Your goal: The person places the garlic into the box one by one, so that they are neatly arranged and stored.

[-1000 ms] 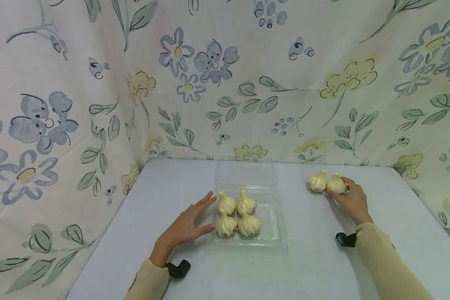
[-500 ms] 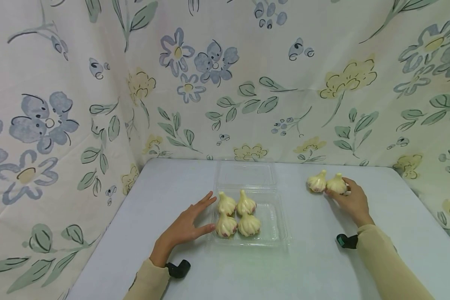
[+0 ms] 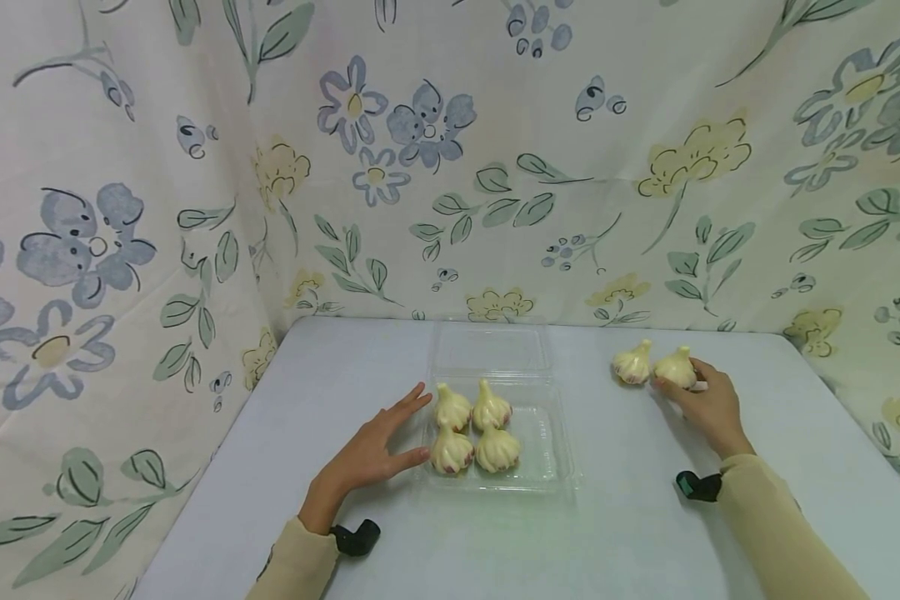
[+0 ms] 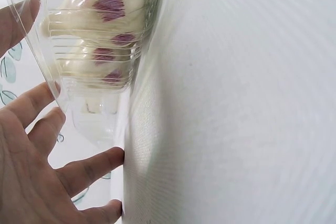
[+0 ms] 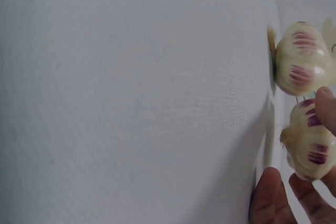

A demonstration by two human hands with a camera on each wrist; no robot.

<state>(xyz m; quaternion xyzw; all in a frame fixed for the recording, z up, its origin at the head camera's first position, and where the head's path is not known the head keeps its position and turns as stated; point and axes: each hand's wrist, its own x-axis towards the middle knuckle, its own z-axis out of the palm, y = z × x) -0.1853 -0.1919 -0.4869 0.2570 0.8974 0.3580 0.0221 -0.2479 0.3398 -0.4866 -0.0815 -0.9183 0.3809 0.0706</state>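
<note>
In the head view, my right hand (image 3: 714,410) pinches a garlic bulb (image 3: 675,369) between thumb and fingers at the table's far right. The right wrist view shows this purple-streaked garlic bulb (image 5: 311,145) lifted off the white surface, its root end towards the table. A second garlic bulb (image 3: 632,364) sits just left of it. My left hand (image 3: 371,450) has its fingers spread along the left side of a clear plastic clamshell box (image 3: 546,450). In the left wrist view, fingertips (image 4: 55,90) touch the box's rim. Several garlic bulbs (image 3: 498,451) fill its left and middle parts.
The box's transparent lid (image 3: 491,348) lies folded back towards the rear of the white table (image 3: 622,517). A floral cloth (image 3: 495,208) hangs behind the table and along its sides. Each wrist wears a small black camera mount (image 3: 356,538).
My right hand has shifted slightly right with its garlic bulb, widening the gap to the neighbouring bulb. My left hand and the box have stayed put.
</note>
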